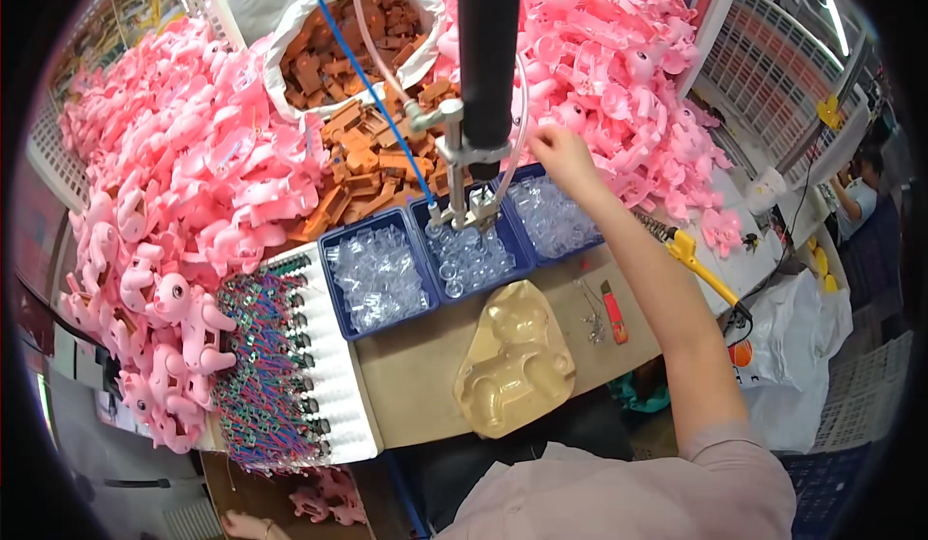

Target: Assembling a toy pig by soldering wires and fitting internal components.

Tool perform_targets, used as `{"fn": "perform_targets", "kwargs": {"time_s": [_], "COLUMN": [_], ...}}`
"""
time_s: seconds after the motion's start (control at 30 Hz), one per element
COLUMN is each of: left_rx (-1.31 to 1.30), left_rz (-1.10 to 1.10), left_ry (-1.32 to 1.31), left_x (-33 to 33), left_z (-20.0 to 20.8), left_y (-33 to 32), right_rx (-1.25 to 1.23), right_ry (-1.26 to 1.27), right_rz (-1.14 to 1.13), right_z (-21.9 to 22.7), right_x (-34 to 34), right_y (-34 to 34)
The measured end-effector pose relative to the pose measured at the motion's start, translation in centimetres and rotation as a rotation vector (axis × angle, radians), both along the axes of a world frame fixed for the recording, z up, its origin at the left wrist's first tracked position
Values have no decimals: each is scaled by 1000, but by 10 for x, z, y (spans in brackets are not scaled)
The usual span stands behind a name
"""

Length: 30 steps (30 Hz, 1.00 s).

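My right hand [568, 158] reaches past the blue trays to the lower edge of the right-hand heap of pink plastic animal-toy parts [619, 86]. Its fingers are curled in; whatever they may hold is hidden. Low at the left, my left hand [244, 525] shows only in part beside a few pink toy pieces [329, 497] below the table top. How its fingers are set cannot be made out. On the table before me lies a tan animal-shaped holder [514, 361], its hollow bare.
Three blue trays [345, 325] hold clear plastic parts beneath a black column [488, 57] with metal fittings and tubes. Brown pieces [372, 153], wired circuit boards [261, 376] and another pink heap [184, 134] lie leftward. A red utility knife [613, 312] and yellow-handled corded tool [701, 264] lie rightward.
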<state>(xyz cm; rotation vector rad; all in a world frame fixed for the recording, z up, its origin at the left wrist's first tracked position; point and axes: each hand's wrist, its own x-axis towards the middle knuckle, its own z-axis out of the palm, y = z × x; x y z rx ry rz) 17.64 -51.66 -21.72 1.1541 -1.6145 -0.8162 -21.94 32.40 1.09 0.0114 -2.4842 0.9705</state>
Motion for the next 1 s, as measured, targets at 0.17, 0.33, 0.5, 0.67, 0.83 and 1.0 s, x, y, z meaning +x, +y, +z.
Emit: {"fn": "perform_targets", "kwargs": {"time_s": [0.17,0.33,0.5,0.67,0.83,1.0], "left_rx": [-192,-149,-355,-747,-851,-611], "left_rz": [-250,-1089,-1750,-1318,-842,-1026], "left_ry": [170,59,-540,-447,-631,-509], "left_x": [-102,-185,-348,-502,-574,-582], "left_z": [186,269,265,232,156,158], "left_y": [225,362,453,517,527,567], "right_rx": [679,840,970,1092,837,510], "right_ry": [50,-115,92,4,34,208], "right_rz": [-98,87,245,344,275,-163], "right_z": [-21,-28,-21,-15,30,39], "right_x": [-75,-91,-96,-98,-100,-96], "right_y": [31,28,66,48,19,47]}}
